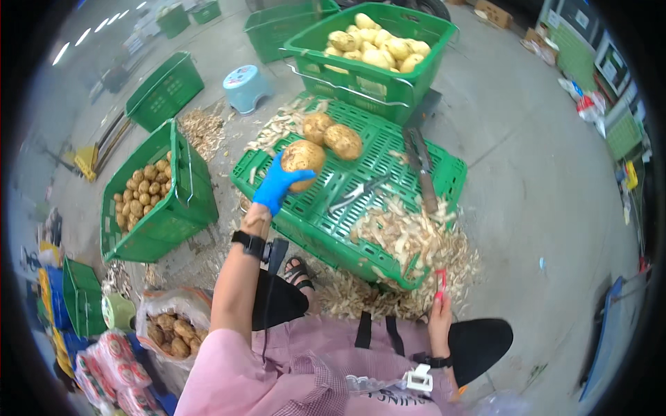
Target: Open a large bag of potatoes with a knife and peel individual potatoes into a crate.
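Note:
My left hand (275, 184), in a blue glove, grips a large unpeeled potato (304, 161) at the left of an upturned green crate (333, 236). Two more unpeeled potatoes, one (343, 141) right of the other (317, 128), lie just beyond it. Low at the right, my bare right hand (440, 315) is closed round a red peeler (440, 281), apart from the potato. A long blade with a brown handle (428, 193) rests on the crate's right side. Nearer its middle is a slim tool with a dark and pale handle (357, 193), its kind unclear.
Peelings (402, 232) heap over the crate's near right corner and the floor. Behind stands a green crate (416, 83) of peeled potatoes. At left are a crate (187, 208) of unpeeled potatoes, a sack (201, 305) of potatoes and a blue stool (245, 90).

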Motion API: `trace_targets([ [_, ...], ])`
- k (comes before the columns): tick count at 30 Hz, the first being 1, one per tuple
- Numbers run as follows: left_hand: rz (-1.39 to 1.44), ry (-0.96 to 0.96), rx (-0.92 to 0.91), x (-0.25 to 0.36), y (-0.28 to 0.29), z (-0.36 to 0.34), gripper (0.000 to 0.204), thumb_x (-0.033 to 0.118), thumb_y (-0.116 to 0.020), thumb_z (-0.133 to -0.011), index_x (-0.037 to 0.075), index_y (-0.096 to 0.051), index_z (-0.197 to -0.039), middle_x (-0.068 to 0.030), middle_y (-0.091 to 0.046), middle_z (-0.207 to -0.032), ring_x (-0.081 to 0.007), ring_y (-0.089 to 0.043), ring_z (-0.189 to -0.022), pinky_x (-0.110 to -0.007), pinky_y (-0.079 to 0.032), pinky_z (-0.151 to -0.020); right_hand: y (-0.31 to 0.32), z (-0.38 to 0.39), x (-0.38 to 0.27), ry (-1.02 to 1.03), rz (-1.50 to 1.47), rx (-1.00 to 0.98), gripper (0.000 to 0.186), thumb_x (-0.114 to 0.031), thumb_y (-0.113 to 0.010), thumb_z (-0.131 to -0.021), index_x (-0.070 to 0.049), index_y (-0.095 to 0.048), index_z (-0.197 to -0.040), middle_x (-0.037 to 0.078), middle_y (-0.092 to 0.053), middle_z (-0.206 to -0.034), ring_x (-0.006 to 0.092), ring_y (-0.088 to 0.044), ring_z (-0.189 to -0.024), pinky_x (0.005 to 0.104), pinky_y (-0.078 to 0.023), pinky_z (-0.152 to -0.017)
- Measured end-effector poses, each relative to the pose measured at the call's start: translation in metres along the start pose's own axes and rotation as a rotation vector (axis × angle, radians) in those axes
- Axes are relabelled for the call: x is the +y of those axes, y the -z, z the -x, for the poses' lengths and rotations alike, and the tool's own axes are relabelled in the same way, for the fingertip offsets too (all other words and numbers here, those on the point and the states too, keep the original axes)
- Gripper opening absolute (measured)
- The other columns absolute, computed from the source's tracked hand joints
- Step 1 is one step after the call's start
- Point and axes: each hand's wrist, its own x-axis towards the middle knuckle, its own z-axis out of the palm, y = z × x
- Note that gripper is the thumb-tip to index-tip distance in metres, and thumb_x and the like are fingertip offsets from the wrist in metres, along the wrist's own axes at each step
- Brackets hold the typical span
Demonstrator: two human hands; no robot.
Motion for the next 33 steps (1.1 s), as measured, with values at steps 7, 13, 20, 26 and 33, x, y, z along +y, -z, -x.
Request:
trace_targets([
  [7, 0.949, 0.765, -0.502, -0.063, -0.075, 0.112, 0.055, 0.034, -0.056, -0.070, 0.010, -0.037, -0.116, -0.0137, -0.047, -0.107, -0.0311, -0.052, -0.087, -0.035, -0.049, -0.066, -0.005, -0.005, -0.075, 0.357, 0.110, -0.055, 0.019, -0.020, -0.044, -0.082, -0.007, -0.052, -0.093, 0.015, -0.054, -0.064, 0.0296, -0.053, -0.054, 0.0354, -0.040, -0.047],
  [13, 0.972, 0.854, -0.422, -0.091, -0.110, 0.148, 0.060, 0.048, -0.051, -0.071, 0.011, -0.037, -0.117, -0.0124, -0.045, -0.111, -0.0339, -0.052, -0.086, -0.035, -0.051, -0.059, 0.003, 0.003, -0.084, 0.479, 0.269, -0.029, 0.018, -0.024, -0.052, -0.077, -0.010, -0.054, -0.087, 0.011, -0.056, -0.065, 0.0271, -0.053, -0.048, 0.0357, -0.040, -0.043],
  [20, 0.864, 0.833, -0.332, -0.098, -0.108, 0.160, 0.061, 0.048, -0.050, -0.071, 0.010, -0.036, -0.117, -0.0126, -0.044, -0.111, -0.0309, -0.051, -0.090, -0.033, -0.050, -0.063, -0.012, 0.017, -0.083, 0.584, 0.500, -0.006, 0.014, -0.026, -0.052, -0.075, -0.012, -0.050, -0.074, 0.007, -0.054, -0.061, 0.0219, -0.049, -0.041, 0.0337, -0.037, -0.036],
  [26, 0.973, 0.879, -0.409, -0.113, -0.100, 0.164, 0.062, 0.045, -0.052, -0.071, 0.009, -0.034, -0.119, -0.0145, -0.043, -0.112, -0.0321, -0.048, -0.095, -0.035, -0.049, -0.068, -0.006, 0.016, -0.073, 0.615, 0.342, 0.081, 0.015, -0.027, -0.052, -0.074, -0.012, -0.051, -0.075, 0.005, -0.053, -0.055, 0.0227, -0.048, -0.042, 0.0324, -0.037, -0.041],
  [33, 0.944, 0.780, -0.529, -0.131, -0.094, 0.169, 0.068, 0.039, -0.058, -0.069, 0.009, -0.028, -0.123, -0.0134, -0.036, -0.120, -0.0323, -0.040, -0.106, -0.038, -0.044, -0.079, -0.014, 0.006, -0.073, 0.285, 0.450, -0.078, 0.019, -0.028, -0.048, -0.078, -0.009, -0.049, -0.075, 0.011, -0.053, -0.053, 0.0280, -0.052, -0.046, 0.0371, -0.039, -0.041],
])
